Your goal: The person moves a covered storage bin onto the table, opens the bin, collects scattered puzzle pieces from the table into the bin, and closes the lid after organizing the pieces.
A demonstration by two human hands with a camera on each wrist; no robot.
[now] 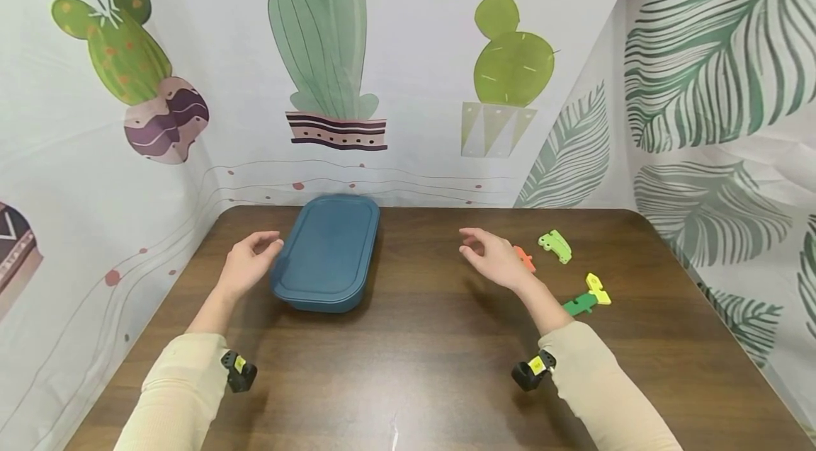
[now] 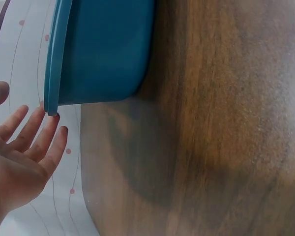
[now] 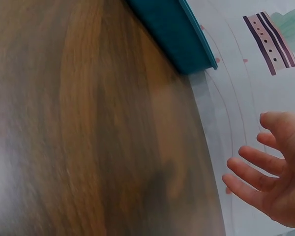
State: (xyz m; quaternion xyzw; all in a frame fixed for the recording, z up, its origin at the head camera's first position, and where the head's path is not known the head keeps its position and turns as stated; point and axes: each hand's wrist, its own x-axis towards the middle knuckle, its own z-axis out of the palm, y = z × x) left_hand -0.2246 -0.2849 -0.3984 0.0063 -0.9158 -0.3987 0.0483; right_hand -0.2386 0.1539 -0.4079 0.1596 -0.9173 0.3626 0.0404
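Observation:
A blue lidded box [image 1: 328, 249] stands at the back left of the table. My left hand [image 1: 248, 263] hovers just left of it with loosely bent fingers and nothing in its grasp. In the left wrist view, the fingertips reach the rim of the lid [image 2: 53, 59]; whether they touch it I cannot tell. Well to the right of the box, my right hand [image 1: 497, 260] hangs above the table, its fingers relaxed and holding nothing. Partly hidden behind that hand lies an orange piece [image 1: 525, 259].
Right of my right hand lie a light green crocodile-like piece [image 1: 556, 246], a yellow piece [image 1: 597, 289] and a dark green piece [image 1: 580, 304], the last partly covered by my forearm. Behind the brown wooden table [image 1: 408, 352] hangs a cactus-printed cloth [image 1: 421, 83].

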